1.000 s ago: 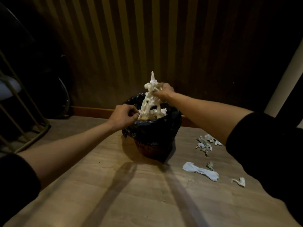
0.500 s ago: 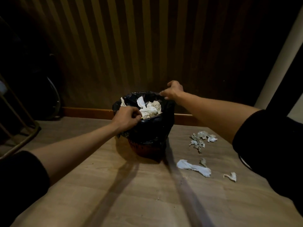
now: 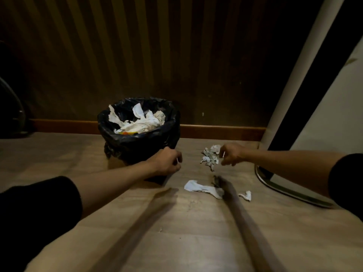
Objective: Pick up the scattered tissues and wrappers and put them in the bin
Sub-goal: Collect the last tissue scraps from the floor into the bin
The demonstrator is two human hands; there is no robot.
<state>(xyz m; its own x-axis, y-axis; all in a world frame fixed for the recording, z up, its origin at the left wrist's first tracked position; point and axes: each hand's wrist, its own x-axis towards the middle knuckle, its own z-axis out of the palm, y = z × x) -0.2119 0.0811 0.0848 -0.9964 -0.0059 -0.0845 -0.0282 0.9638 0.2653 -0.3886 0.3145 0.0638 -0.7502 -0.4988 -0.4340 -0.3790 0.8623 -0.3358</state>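
Note:
The bin, lined with a black bag, stands on the wooden floor by the wall and holds crumpled white tissues. My left hand hovers in front of the bin's lower right side, fingers curled, holding nothing. My right hand is right beside a crumpled greyish pile of tissues and wrappers, its fingers and thumb apart next to it. Nearer me lie a flat white tissue, a small dark wrapper and a small white scrap.
A striped dark wall with a wooden baseboard runs behind the bin. At the right a slanted white post rises from the floor, and a curved metal base rests beside it. A dark object sits at the far left.
My right hand dropped its tissue bundle into the bin and moved down right to the floor pile. My left hand let go of the bin's rim and lowered.

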